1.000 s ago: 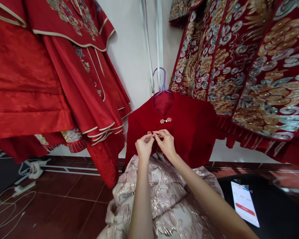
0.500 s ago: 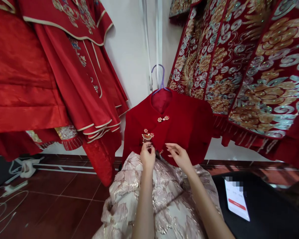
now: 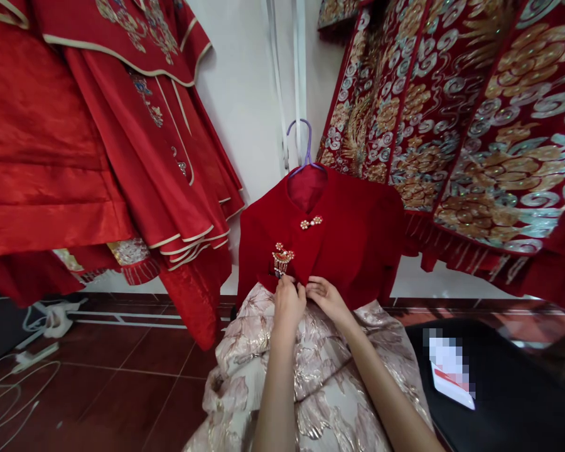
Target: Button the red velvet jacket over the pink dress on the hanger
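A dark red velvet jacket [image 3: 353,220] hangs in front of me on a purple hanger [image 3: 307,147]. Gold-coloured flower buttons [image 3: 311,222] close it below the collar, and a fan-shaped brooch [image 3: 282,256] with dangling tassels sits lower on the left. My left hand [image 3: 289,302] is closed at the jacket's lower front, just under those tassels. Beside it, the fingers of my right hand [image 3: 327,299] are curled together on the jacket's front edge. The fingertips of both hands nearly meet, and the bit of cloth between them is mostly hidden.
Shiny pale pink brocade cloth [image 3: 329,389] spreads below my arms. Red garments [image 3: 94,138] hang at left, and a heavily embroidered red garment [image 3: 452,125] hangs at right. A phone [image 3: 452,376] lies on a black surface [image 3: 508,402]. White cables [image 3: 19,402] trail over the tiled floor.
Both hands have come closer together at the jacket's lower front. My left hand has moved right and slightly down; my right hand's fingers have closed in on the cloth.
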Motion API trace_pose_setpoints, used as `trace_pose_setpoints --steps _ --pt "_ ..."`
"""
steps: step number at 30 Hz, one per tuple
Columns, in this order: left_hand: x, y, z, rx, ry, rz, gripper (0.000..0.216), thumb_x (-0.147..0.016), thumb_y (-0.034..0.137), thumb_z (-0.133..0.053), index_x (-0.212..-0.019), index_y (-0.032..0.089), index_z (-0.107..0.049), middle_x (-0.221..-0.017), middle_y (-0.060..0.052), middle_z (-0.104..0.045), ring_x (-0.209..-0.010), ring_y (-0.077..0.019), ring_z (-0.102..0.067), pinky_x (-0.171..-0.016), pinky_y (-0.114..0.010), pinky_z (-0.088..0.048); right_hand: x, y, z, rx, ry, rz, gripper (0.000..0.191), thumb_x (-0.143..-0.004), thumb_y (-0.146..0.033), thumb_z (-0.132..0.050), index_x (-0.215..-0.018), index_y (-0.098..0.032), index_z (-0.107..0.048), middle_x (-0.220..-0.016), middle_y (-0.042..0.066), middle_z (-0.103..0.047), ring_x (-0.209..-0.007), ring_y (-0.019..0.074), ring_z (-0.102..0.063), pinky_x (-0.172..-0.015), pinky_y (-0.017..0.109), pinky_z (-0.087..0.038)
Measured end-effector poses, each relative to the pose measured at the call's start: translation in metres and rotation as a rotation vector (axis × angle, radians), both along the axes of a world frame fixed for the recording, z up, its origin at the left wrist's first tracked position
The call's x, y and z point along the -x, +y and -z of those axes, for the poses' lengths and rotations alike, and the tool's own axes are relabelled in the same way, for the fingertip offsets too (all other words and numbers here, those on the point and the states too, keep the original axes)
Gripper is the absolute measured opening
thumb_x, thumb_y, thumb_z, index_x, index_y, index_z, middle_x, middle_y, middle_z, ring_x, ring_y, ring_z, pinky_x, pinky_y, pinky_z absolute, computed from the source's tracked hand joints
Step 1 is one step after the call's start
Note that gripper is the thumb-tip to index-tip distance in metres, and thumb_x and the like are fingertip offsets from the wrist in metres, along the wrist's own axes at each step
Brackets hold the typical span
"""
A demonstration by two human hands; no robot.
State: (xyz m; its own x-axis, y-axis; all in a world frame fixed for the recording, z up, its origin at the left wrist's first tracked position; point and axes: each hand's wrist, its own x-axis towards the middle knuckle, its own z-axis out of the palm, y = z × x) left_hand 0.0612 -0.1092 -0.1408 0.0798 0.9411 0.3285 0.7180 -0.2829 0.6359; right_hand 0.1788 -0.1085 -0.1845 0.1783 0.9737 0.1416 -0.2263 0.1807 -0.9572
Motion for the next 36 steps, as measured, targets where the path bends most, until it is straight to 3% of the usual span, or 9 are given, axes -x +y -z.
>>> trace_pose_setpoints --steps 6,11,14,20,25,30,33,36 --pt "-0.001 -0.008 -0.011 0.074 -0.12 0.02 0.015 -0.086 0.019 -0.041 -0.097 0.012 -0.049 -0.099 -0.017 -0.063 -0.097 -0.0254 -0.061 -0.087 -0.036 -0.043 0.0 -0.014 -0.022 0.122 0.153 -0.137 0.046 -0.049 -0.03 -0.083 -0.087 -0.016 -0.06 -0.071 0.0 -0.067 -0.067 0.0127 -0.064 -0.073 0.026 -0.052" --pt "0.004 -0.015 -0.03 0.089 -0.34 0.078 0.011 -0.084 0.023 -0.047 -0.094 0.017 -0.046 -0.087 -0.009 -0.064 -0.085 -0.0189 -0.062 -0.08 -0.031 -0.046 -0.003 -0.026 -0.046 0.041 0.183 -0.167 0.04 -0.051 -0.032 -0.085 -0.079 -0.017 -0.06 -0.067 -0.002 -0.066 -0.061 0.0101 -0.062 -0.066 0.024 -0.053" --pt "0.005 -0.013 -0.031 0.08 -0.418 0.147 0.012 -0.082 0.022 -0.051 -0.093 0.018 -0.046 -0.081 -0.004 -0.062 -0.077 -0.015 -0.062 -0.076 -0.027 -0.047 -0.017 -0.034 -0.061 -0.009 0.097 -0.145 0.035 -0.054 -0.033 -0.084 -0.077 -0.017 -0.062 -0.074 0.0 -0.069 -0.065 0.0111 -0.063 -0.068 0.026 -0.054" --pt "-0.004 -0.01 -0.005 0.103 -0.209 0.212 0.014 -0.075 0.018 -0.057 -0.087 0.018 -0.05 -0.086 -0.007 -0.063 -0.078 -0.0164 -0.062 -0.074 -0.028 -0.047 -0.055 -0.05 -0.074 0.044 -0.251 -0.001 0.03 -0.06 -0.037 -0.078 -0.076 -0.016 -0.064 -0.079 0.008 -0.072 -0.068 0.0169 -0.067 -0.068 0.031 -0.056" --pt "-0.016 -0.019 -0.006 0.058 -0.051 0.21 0.023 -0.07 0.017 -0.061 -0.092 0.018 -0.053 -0.09 -0.011 -0.066 -0.083 -0.0228 -0.063 -0.074 -0.031 -0.047 -0.058 -0.061 -0.082 0.043 -0.403 -0.012 0.027 -0.062 -0.039 -0.075 -0.077 -0.018 -0.067 -0.076 0.007 -0.072 -0.063 0.0181 -0.066 -0.064 0.033 -0.056" --pt "-0.023 -0.017 0.005 0.016 -0.116 0.079 0.053 -0.073 0.012 -0.055 -0.125 0.014 -0.046 -0.103 -0.016 -0.067 -0.094 -0.0264 -0.064 -0.077 -0.032 -0.046 -0.034 -0.051 -0.07 0.008 -0.383 -0.092 0.026 -0.065 -0.039 -0.071 -0.078 -0.017 -0.068 -0.076 0.007 -0.072 -0.063 0.0177 -0.066 -0.063 0.031 -0.057" --pt "-0.02 -0.012 0.016 0.002 -0.075 -0.041 0.056 -0.077 0.015 -0.053 -0.131 0.011 -0.041 -0.094 -0.016 -0.069 -0.087 -0.0278 -0.066 -0.074 -0.033 -0.046 -0.019 -0.037 -0.051 0.033 -0.44 0.002 0.024 -0.068 -0.038 -0.069 -0.081 -0.018 -0.07 -0.076 0.006 -0.072 -0.063 0.0182 -0.067 -0.059 0.029 -0.056" --pt "-0.016 -0.009 0.021 0.015 0.033 -0.101 0.047 -0.081 0.022 -0.052 -0.126 0.012 -0.047 -0.086 -0.015 -0.071 -0.081 -0.029 -0.067 -0.07 -0.033 -0.045 -0.011 -0.027 -0.036 0.023 -0.521 0.139 0.021 -0.071 -0.038 -0.066 -0.08 -0.019 -0.069 -0.073 0.005 -0.072 -0.063 0.019 -0.067 -0.056 0.028 -0.054"
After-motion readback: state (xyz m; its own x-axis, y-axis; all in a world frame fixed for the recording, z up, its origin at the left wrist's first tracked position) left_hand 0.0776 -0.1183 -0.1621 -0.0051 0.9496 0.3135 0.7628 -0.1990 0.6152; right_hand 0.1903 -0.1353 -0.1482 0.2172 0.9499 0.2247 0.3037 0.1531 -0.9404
